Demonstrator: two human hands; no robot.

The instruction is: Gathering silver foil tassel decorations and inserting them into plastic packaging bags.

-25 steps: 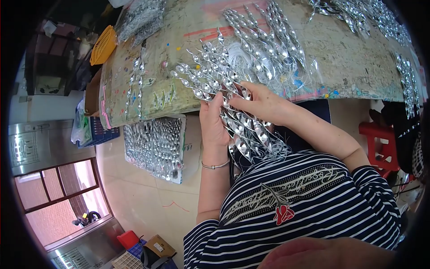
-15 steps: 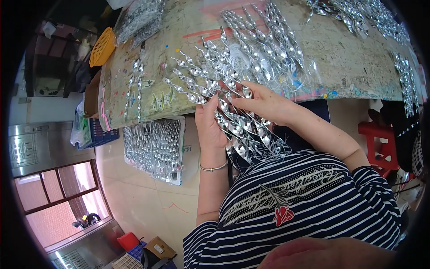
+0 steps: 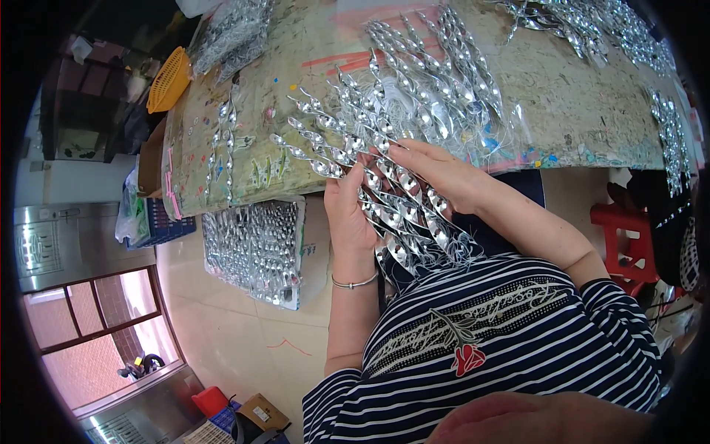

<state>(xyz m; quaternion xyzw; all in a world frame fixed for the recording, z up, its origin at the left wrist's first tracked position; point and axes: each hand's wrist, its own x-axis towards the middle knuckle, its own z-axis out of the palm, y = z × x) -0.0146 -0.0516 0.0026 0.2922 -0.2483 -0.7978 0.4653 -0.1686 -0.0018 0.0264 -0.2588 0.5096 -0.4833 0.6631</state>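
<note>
A fanned bunch of shiny silver twisted strips (image 3: 399,211) lies between my two hands at the table's near edge. My left hand (image 3: 349,207) is closed round the bunch from the left, its thumb across the strips. From the right, my right hand (image 3: 436,170) pinches strips near the middle of the bunch, thumb and forefinger close together. Fine clear threads hang at the bunch's lower end by my striped shirt. More silver twisted strips (image 3: 444,66) with tangled threads lie on the worn table (image 3: 592,111) just beyond my hands.
Two silver spirals (image 3: 230,140) lie at the table's left, near a yellow basket (image 3: 168,80). Below stands a box of silver pieces (image 3: 253,251) and a blue crate (image 3: 166,222). A red stool (image 3: 625,237) is at the right. Silver heaps (image 3: 629,33) lie at the far right.
My right hand's thumb and forefinger have drawn closer together on the strips. The bunch has shifted slightly; my left hand keeps its grip almost in place.
</note>
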